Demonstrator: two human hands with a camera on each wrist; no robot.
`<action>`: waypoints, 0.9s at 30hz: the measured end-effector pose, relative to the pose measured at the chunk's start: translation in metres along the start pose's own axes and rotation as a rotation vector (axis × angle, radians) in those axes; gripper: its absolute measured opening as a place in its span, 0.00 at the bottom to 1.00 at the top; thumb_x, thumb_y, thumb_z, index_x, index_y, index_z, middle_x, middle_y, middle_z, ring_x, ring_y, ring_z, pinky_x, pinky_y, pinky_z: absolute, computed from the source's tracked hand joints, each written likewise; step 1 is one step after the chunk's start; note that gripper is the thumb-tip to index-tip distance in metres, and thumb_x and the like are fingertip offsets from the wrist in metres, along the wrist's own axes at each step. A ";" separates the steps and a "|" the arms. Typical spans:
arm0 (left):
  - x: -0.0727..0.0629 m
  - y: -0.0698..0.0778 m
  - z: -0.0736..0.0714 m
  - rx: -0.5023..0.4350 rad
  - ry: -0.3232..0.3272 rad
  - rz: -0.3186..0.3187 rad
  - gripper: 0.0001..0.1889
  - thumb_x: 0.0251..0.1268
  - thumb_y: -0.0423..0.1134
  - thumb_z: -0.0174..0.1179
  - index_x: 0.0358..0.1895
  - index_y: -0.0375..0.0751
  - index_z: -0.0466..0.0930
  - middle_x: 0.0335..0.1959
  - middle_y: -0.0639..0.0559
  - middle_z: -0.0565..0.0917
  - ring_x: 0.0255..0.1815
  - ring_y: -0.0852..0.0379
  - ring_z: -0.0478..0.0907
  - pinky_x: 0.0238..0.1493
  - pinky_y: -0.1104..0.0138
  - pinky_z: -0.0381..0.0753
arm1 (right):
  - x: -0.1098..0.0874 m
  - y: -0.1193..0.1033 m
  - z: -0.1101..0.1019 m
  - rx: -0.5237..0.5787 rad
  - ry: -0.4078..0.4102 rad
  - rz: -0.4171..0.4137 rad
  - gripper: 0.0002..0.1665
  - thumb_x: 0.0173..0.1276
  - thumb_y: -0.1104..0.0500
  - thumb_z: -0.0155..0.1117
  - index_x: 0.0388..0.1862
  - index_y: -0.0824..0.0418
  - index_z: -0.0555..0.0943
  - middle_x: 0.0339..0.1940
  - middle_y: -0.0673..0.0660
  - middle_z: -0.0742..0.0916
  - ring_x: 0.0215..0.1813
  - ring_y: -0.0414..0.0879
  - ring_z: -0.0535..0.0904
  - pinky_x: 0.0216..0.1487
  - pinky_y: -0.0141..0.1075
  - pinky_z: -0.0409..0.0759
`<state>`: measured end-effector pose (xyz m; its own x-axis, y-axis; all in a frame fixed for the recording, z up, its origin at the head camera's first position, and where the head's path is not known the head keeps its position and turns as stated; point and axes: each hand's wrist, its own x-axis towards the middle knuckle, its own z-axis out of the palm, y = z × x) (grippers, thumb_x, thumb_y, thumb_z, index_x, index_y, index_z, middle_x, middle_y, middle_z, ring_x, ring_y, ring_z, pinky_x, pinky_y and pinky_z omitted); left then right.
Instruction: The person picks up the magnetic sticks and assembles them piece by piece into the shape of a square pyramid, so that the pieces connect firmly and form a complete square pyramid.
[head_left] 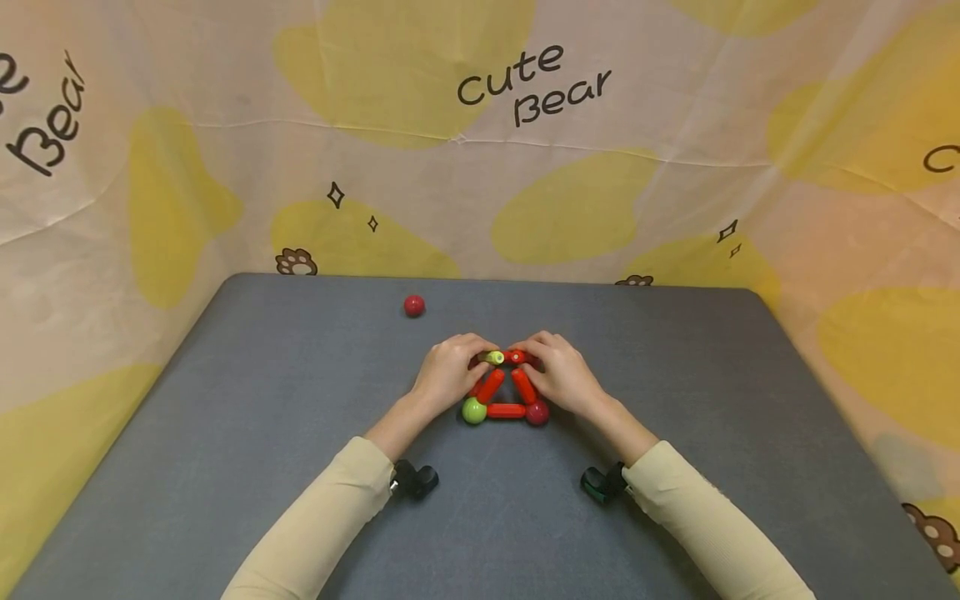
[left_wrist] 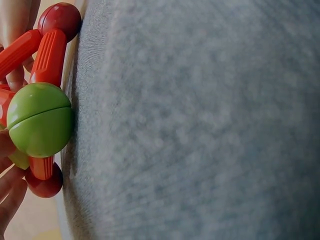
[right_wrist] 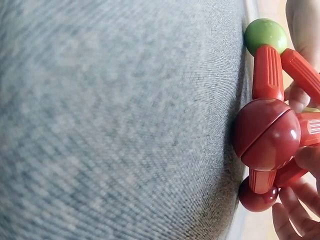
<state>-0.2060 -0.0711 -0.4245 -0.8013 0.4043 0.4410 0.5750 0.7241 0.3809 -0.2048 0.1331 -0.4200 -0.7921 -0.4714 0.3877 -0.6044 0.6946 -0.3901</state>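
On the grey table stands a small frame of magnetic sticks and balls. A green ball (head_left: 474, 410) and a dark red ball (head_left: 537, 412) form its near corners, joined by a red stick (head_left: 506, 411). Two other red sticks slant upward from these balls. At the frame's upper left, my left hand (head_left: 448, 371) pinches a yellow-green stick (head_left: 495, 357), its end facing me. Opposite, my right hand (head_left: 561, 373) pinches a red stick (head_left: 516, 357), close beside the yellow-green one. Another red ball (left_wrist: 46, 181) sits behind the green one in the left wrist view. Fingers partly hide the far side.
A loose red ball (head_left: 414, 306) lies farther back on the table (head_left: 262, 417), left of the frame. Patterned cloth (head_left: 420, 183) hangs behind the table and along its sides. Dark wrist-worn devices (head_left: 416, 481) sit below both forearms.
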 end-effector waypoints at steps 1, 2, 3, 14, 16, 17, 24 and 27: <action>0.000 0.000 0.000 0.000 -0.002 -0.002 0.10 0.52 0.34 0.67 0.39 0.46 0.84 0.36 0.55 0.84 0.34 0.59 0.78 0.36 0.63 0.78 | 0.000 0.000 0.000 -0.001 -0.002 0.002 0.16 0.56 0.65 0.65 0.45 0.55 0.83 0.39 0.54 0.82 0.40 0.49 0.76 0.40 0.41 0.76; 0.000 -0.001 0.000 0.001 -0.003 -0.003 0.10 0.52 0.35 0.67 0.39 0.46 0.84 0.36 0.55 0.84 0.34 0.59 0.78 0.36 0.63 0.78 | 0.000 0.000 0.000 -0.002 -0.004 0.004 0.16 0.56 0.65 0.65 0.45 0.55 0.83 0.39 0.54 0.82 0.40 0.49 0.76 0.40 0.41 0.76; 0.000 -0.001 0.000 0.002 -0.004 -0.004 0.10 0.52 0.35 0.67 0.39 0.46 0.84 0.36 0.55 0.84 0.34 0.59 0.78 0.36 0.64 0.78 | 0.001 0.000 0.000 -0.002 -0.005 0.005 0.16 0.56 0.65 0.65 0.45 0.55 0.83 0.39 0.54 0.82 0.40 0.49 0.76 0.40 0.41 0.76; 0.000 -0.001 -0.001 -0.013 -0.009 -0.003 0.11 0.51 0.35 0.67 0.40 0.46 0.84 0.36 0.55 0.83 0.32 0.59 0.76 0.34 0.65 0.77 | -0.003 0.003 -0.005 0.131 -0.041 0.074 0.22 0.59 0.67 0.62 0.54 0.60 0.77 0.43 0.56 0.81 0.39 0.46 0.77 0.39 0.40 0.78; 0.000 -0.001 0.000 -0.015 -0.013 -0.005 0.11 0.51 0.35 0.67 0.40 0.46 0.84 0.36 0.55 0.83 0.32 0.60 0.76 0.34 0.65 0.76 | -0.004 0.005 -0.007 0.187 -0.036 0.127 0.22 0.60 0.66 0.62 0.55 0.61 0.76 0.45 0.57 0.80 0.41 0.47 0.79 0.41 0.41 0.79; 0.000 -0.002 0.000 -0.017 -0.015 -0.007 0.11 0.52 0.35 0.67 0.40 0.46 0.84 0.36 0.55 0.83 0.32 0.60 0.76 0.34 0.65 0.76 | -0.004 0.006 -0.008 0.211 -0.030 0.157 0.22 0.61 0.65 0.62 0.55 0.61 0.76 0.46 0.58 0.80 0.42 0.48 0.79 0.42 0.43 0.80; 0.001 -0.003 -0.001 -0.029 -0.031 -0.016 0.11 0.52 0.36 0.67 0.41 0.47 0.84 0.36 0.56 0.83 0.33 0.60 0.76 0.36 0.65 0.76 | -0.008 0.011 -0.010 0.268 -0.055 0.385 0.23 0.63 0.60 0.61 0.57 0.63 0.72 0.45 0.62 0.82 0.35 0.49 0.82 0.35 0.39 0.80; 0.001 -0.004 -0.002 -0.041 -0.030 -0.014 0.11 0.51 0.36 0.67 0.41 0.47 0.84 0.37 0.56 0.83 0.33 0.60 0.76 0.36 0.64 0.76 | -0.008 0.011 -0.010 0.285 -0.104 0.467 0.24 0.63 0.58 0.60 0.58 0.64 0.70 0.41 0.61 0.84 0.26 0.45 0.81 0.28 0.34 0.77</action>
<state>-0.2086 -0.0744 -0.4240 -0.8132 0.4114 0.4116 0.5698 0.7066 0.4196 -0.2037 0.1499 -0.4189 -0.9769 -0.2100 0.0404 -0.1747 0.6747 -0.7171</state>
